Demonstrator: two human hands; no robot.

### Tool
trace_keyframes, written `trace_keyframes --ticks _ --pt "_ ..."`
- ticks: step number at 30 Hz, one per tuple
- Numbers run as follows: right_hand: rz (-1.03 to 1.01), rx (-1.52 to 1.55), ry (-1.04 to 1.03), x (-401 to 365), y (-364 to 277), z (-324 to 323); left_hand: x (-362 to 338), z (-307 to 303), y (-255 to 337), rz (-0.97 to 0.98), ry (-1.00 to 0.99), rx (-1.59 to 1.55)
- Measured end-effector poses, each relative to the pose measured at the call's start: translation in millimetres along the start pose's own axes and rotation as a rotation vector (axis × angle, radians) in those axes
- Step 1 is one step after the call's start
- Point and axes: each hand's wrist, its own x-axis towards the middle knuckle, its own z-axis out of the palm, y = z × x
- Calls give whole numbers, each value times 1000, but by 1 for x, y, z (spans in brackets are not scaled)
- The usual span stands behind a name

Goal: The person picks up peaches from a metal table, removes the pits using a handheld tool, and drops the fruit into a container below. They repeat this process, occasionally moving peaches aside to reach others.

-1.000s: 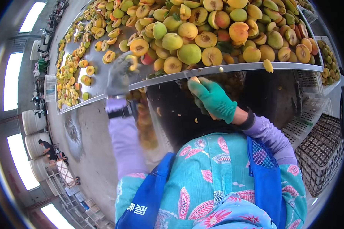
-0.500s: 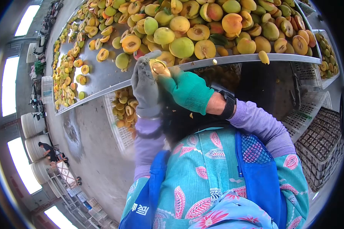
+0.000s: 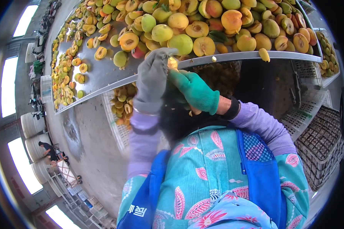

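My left hand (image 3: 153, 78), in a grey glove, is closed around a piece of yellow peach (image 3: 172, 63) just in front of the metal table's edge. My right hand (image 3: 198, 91), in a green glove, is closed too, its thumb side against the lower end of that peach piece. What lies inside the right fingers is hidden. Just beyond the hands, whole and halved peaches (image 3: 203, 46) are heaped on the metal table (image 3: 103, 72). A small peach scrap (image 3: 263, 55) clings to the table's rim.
Below the table stands a white crate (image 3: 116, 120) with peach halves. At right are another white crate (image 3: 304, 114), a dark mesh crate (image 3: 319, 147) and a filled crate (image 3: 326, 57). A person (image 3: 47, 149) is beside a cart far left, near large pale tubs (image 3: 32, 124).
Both hands have shifted slightly right with the peach piece. The left hand has turned, now hiding more of it; the ring-like edge seen on it before no longer shows.
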Motion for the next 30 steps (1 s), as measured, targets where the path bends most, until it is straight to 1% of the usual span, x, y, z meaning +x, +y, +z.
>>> trace_keyframes --ticks 1,4,5,8,9,11,12,13,14,15,16,17,18,19,20,21,22,23,24,25,27,28,29,30 --pt "52 -132 -46 -4 -1 -6 1 -1 21 84 -94 18" --pt "354 485 -248 -7 -4 1 6 3 9 -237 4 -216" --pt "324 476 -214 -7 -6 2 7 5 4 -244 6 -274" --pt "214 23 13 -5 -3 4 22 1 -9 589 -75 646" --pt "212 141 -17 -2 6 4 24 -1 -8 633 -117 699" --pt "186 370 -85 9 12 6 26 6 -10 326 -60 459" --pt "202 341 -113 8 12 1 26 12 -11 171 -36 340" --pt "217 313 -141 1 1 1 22 21 13 -192 44 -141" --pt "230 288 -168 -3 -6 -2 23 20 12 -199 23 -115" --pt "308 312 -198 4 -4 -11 24 20 8 -207 1 -95" --pt "318 404 -229 1 -6 -13 23 20 2 -222 -17 -80" --pt "332 491 -261 -3 -9 -13 28 13 -3 -298 -184 -126" --pt "346 575 -299 -5 -12 -12 25 13 -4 -316 -230 -270" --pt "291 592 -325 -7 -8 -9 23 13 -2 -327 -273 -407" --pt "303 504 -321 -6 -7 -11 22 12 0 -337 -322 -538" --pt "311 425 -310 -8 -4 -15 20 12 2 -304 -312 -426" --pt "316 348 -295 -9 -2 -17 21 10 0 -208 -365 -331" --pt "288 252 -218 -11 0 -18 23 8 -6 -112 -416 -241" --pt "300 376 -307 -11 0 -19 23 8 -10 -13 -457 -156" --pt "313 501 -396 -12 0 -20 19 8 -9 -113 -469 -330" --pt "343 706 -535 -10 5 -19 8 13 -11 -245 -302 -737" --pt "364 698 -578 -9 4 -17 2 17 -10 -304 -210 -933" --pt "382 699 -622 -10 5 -15 -8 26 4 -389 109 -1205" --pt "397 702 -665 -10 5 -14 -22 20 8 -217 187 -674"
